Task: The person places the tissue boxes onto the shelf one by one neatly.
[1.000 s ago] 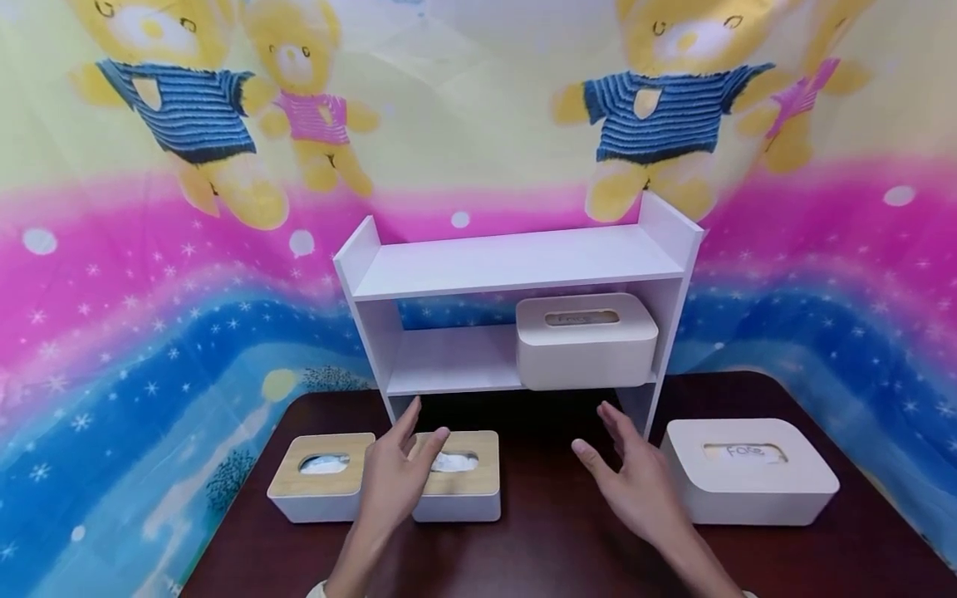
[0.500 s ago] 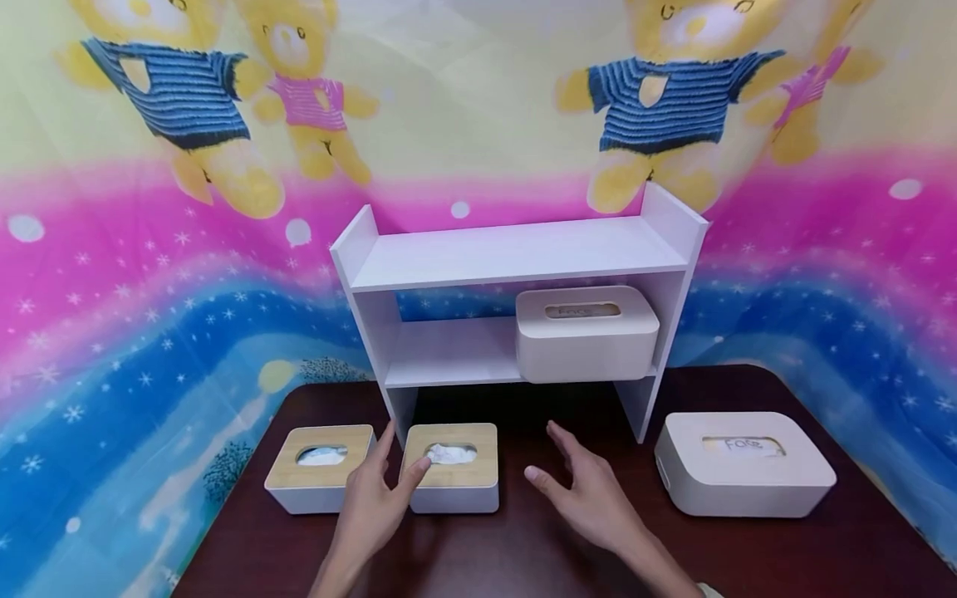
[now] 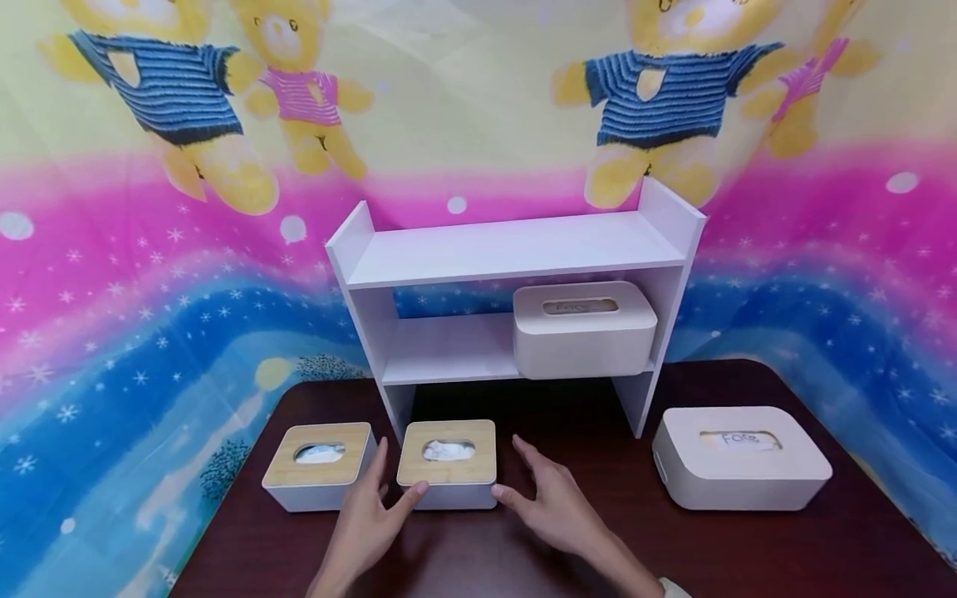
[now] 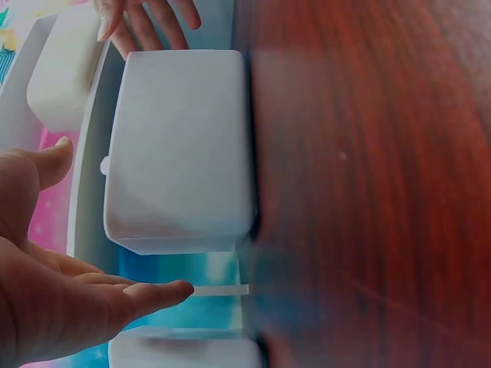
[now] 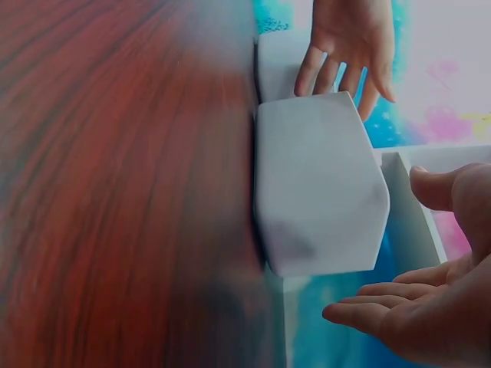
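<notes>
"Dark table [image 3: 478, 569]; what's sitting on it?"
"Wood-topped tissue box [image 3: 447, 476] is resting at six o'clock in the head view."
"Grip?"
"None: left hand [image 3: 368, 513] is hovering at its eight o'clock, right hand [image 3: 555, 503] at its four, fingers extended."
"Risk?"
"Left hand's crowding the neighbouring box [image 3: 320, 476] at nine; tight gap, might knock it. Uneven squeeze could twist the middle one."

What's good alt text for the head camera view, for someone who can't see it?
A person's left grip and right grip, holding nothing, flank a wood-topped box on a dark table. Another wood-topped box sits left, a white box right. Behind, a white shelf holds a second white box before a teddy-bear backdrop.
</notes>
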`<state>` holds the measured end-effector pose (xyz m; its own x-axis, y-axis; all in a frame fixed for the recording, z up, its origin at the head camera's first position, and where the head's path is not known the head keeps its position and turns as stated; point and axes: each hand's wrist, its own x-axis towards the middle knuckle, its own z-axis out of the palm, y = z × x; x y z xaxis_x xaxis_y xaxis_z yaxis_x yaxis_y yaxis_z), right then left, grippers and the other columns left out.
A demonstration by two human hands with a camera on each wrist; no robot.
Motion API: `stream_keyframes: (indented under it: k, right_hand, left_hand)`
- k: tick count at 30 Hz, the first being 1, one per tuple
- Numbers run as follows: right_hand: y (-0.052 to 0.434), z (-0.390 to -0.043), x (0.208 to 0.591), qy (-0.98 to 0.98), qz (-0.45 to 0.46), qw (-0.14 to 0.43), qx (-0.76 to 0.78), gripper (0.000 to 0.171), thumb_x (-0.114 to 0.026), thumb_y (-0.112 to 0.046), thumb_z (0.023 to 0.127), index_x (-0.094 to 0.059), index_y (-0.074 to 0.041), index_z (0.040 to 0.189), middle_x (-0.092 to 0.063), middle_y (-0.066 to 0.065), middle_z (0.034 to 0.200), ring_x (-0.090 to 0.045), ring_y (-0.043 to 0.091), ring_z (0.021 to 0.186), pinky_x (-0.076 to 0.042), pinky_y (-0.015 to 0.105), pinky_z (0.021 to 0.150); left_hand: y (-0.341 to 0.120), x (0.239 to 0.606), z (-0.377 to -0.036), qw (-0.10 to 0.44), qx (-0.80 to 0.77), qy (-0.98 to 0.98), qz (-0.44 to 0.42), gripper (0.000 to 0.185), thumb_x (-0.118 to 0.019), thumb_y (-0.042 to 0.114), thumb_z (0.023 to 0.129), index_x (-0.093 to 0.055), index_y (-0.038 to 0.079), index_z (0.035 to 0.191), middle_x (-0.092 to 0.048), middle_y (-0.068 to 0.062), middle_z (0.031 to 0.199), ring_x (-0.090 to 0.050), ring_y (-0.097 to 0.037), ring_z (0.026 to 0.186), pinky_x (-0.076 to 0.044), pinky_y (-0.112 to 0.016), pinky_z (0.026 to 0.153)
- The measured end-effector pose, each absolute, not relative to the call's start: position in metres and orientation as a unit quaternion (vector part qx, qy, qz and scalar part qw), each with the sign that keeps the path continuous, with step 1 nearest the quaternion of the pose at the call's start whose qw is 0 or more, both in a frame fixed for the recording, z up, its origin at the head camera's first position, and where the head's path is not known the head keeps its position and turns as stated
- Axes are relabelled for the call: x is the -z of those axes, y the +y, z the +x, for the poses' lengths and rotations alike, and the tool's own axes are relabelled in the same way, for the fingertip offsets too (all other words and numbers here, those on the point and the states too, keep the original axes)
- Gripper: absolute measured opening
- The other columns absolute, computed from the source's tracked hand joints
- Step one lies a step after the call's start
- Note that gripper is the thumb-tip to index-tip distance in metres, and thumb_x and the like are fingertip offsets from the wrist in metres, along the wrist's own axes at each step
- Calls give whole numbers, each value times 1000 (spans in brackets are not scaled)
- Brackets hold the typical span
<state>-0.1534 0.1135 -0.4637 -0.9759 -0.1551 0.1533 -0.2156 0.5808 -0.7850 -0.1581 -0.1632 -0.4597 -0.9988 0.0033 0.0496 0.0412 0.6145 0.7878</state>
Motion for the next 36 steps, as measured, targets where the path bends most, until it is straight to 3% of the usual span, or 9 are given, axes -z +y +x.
stream_keyframes:
  k: [12,17,26,28,30,32,33,34,36]
  right_hand:
    - [95,-159,469,-889,134,26,-437,89,-82,-39,96,-41,7,161,-50,26,163,-51,39,150,-48,58,118]
    - [92,-159,473,-889,142,29,-435,91,-82,-38,96,-39,9,161,-48,29,163,-50,39,150,-47,57,119]
    - [86,-159,475,-888,142,24,-437,88,-76,-36,101,-34,13,161,-44,33,163,-55,35,144,-49,56,117]
    - [85,-159,476,-889,142,22,-435,86,-74,-36,103,-33,14,161,-62,34,144,-69,30,121,-56,48,110]
    - [84,-160,477,-890,137,17,-435,85,-72,-35,104,-32,13,162,-75,20,104,-73,18,91,-62,36,91]
    - [83,-161,478,-889,132,7,-438,84,-70,-33,106,-29,12,164,-61,2,74,-54,6,62,-56,26,69]
    - [83,-161,479,-888,128,1,-441,84,-70,-32,106,-27,11,164,-52,-4,68,-44,5,55,-50,24,62]
    - [82,-161,480,-888,126,-2,-442,83,-69,-32,107,-27,11,165,-52,-4,68,-44,5,53,-48,24,59]
    - [82,-161,481,-887,125,4,-444,82,-69,-30,107,-28,12,164,-71,9,84,-66,7,71,-59,27,70]
  left_hand:
    - [-167,468,-163,18,438,-898,-40,110,-82,49,95,-22,-6,168,-25,-28,175,-40,-43,156,-55,-54,112]
    - [-169,471,-164,13,423,-905,-41,110,-82,47,95,-22,-8,167,-28,-29,173,-41,-42,156,-47,-57,120]
    - [-169,474,-165,13,439,-897,-61,91,-80,24,99,-27,-13,164,-37,-33,167,-44,-44,153,-45,-56,120]
    - [-169,474,-164,13,445,-894,-59,85,-78,19,101,-30,-13,163,-41,-32,165,-46,-44,152,-45,-56,120]
    - [-169,475,-163,17,447,-892,-56,77,-76,16,101,-36,-11,161,-47,-31,162,-51,-43,149,-48,-54,117]
    - [-168,476,-163,19,456,-888,-57,69,-74,12,102,-42,-10,159,-52,-30,159,-56,-41,144,-53,-52,112]
    - [-168,476,-163,21,460,-886,-58,66,-73,11,102,-45,-9,158,-53,-30,157,-58,-41,142,-56,-50,110]
    - [-167,476,-163,23,461,-885,-59,63,-73,10,102,-47,-9,157,-55,-30,156,-60,-40,140,-58,-49,107]
    - [-166,477,-163,20,468,-882,-56,59,-72,8,102,-50,-8,155,-58,-29,153,-62,-39,137,-61,-46,102]
